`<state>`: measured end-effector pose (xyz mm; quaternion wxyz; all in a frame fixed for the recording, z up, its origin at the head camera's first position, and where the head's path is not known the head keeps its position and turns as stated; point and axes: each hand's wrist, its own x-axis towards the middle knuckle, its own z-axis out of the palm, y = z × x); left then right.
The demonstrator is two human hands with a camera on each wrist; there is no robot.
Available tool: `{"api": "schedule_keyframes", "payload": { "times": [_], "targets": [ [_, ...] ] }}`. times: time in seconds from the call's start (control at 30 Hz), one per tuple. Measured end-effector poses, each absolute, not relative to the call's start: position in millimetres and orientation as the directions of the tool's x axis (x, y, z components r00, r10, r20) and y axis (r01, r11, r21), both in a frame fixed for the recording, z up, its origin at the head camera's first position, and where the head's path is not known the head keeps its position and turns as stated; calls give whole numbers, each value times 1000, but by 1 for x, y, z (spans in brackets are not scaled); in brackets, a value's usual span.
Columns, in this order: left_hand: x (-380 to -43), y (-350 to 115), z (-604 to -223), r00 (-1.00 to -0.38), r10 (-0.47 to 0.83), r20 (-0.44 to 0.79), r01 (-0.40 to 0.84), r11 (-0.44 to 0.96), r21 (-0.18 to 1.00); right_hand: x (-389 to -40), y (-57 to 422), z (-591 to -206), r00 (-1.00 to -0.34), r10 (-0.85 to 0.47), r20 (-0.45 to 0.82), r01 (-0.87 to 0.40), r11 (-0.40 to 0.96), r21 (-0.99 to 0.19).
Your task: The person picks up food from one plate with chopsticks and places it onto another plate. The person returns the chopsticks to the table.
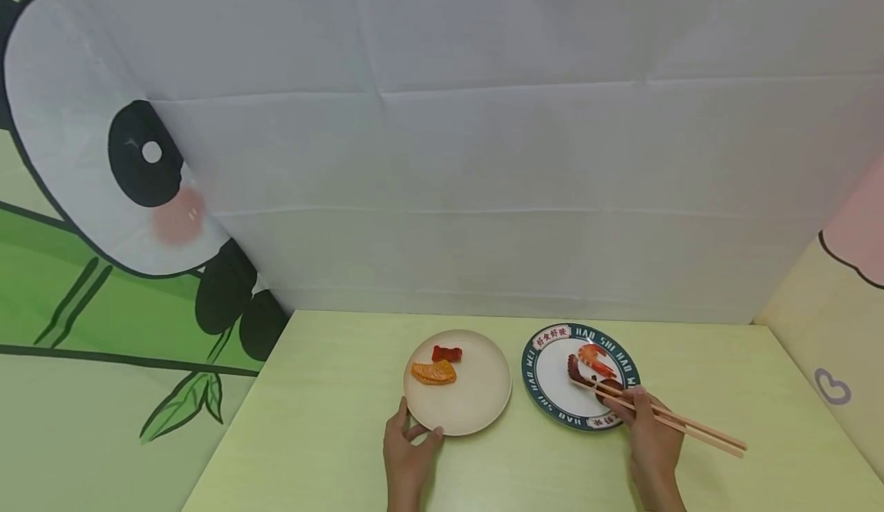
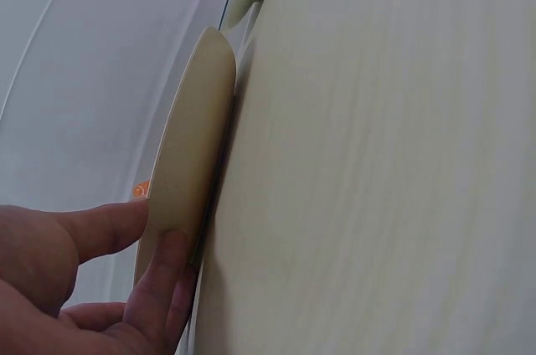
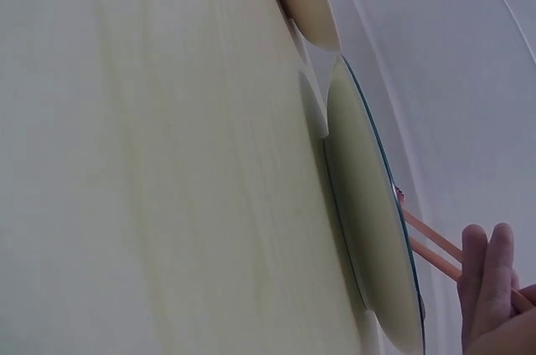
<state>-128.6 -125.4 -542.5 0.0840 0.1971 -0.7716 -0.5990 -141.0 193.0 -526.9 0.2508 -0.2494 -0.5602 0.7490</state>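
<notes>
My left hand [image 1: 410, 450] grips the near left rim of a beige plate [image 1: 476, 404], its thumb and fingers at the edge; the left wrist view shows fingers against the plate's outer side. On that plate lie an orange, ridged food piece [image 1: 434, 373] and a small red piece [image 1: 446, 354]. My right hand [image 1: 652, 431] holds a pair of wooden chopsticks [image 1: 697, 429] over a white plate with a dark green lettered rim [image 1: 535, 393]. Their tips are right at a dark red tentacle-like piece [image 1: 575, 368]. Beside it lie a shrimp [image 1: 595, 358] and a dark brown piece [image 1: 609, 389], partly covered by the chopsticks.
Both plates stand on a pale yellow-green table [image 1: 331, 420], a narrow gap between them. Behind the table's back edge rises a creased whitish sheet [image 1: 518, 151]. A panda drawing [image 1: 90, 151] covers the left wall, and a patterned wall [image 1: 829, 328] borders the right side.
</notes>
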Motion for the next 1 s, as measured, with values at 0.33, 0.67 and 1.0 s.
{"api": "schedule_keyframes", "payload": {
  "times": [0.33, 0.67, 1.0],
  "targets": [
    [-129, -125, -542, -907, -407, -106, -206, 209, 956, -142, 194, -528, -743, 658, -122, -57, -243, -968],
    [-130, -126, -542, -913, -396, -97, -192, 208, 959, -144, 196, -528, -723, 674, -152, 59, -158, -986],
    [-131, -124, -541, -909, -401, -108, -210, 218, 953, -146, 197, -529, -728, 672, -135, 76, -117, -990]
  ]
}}
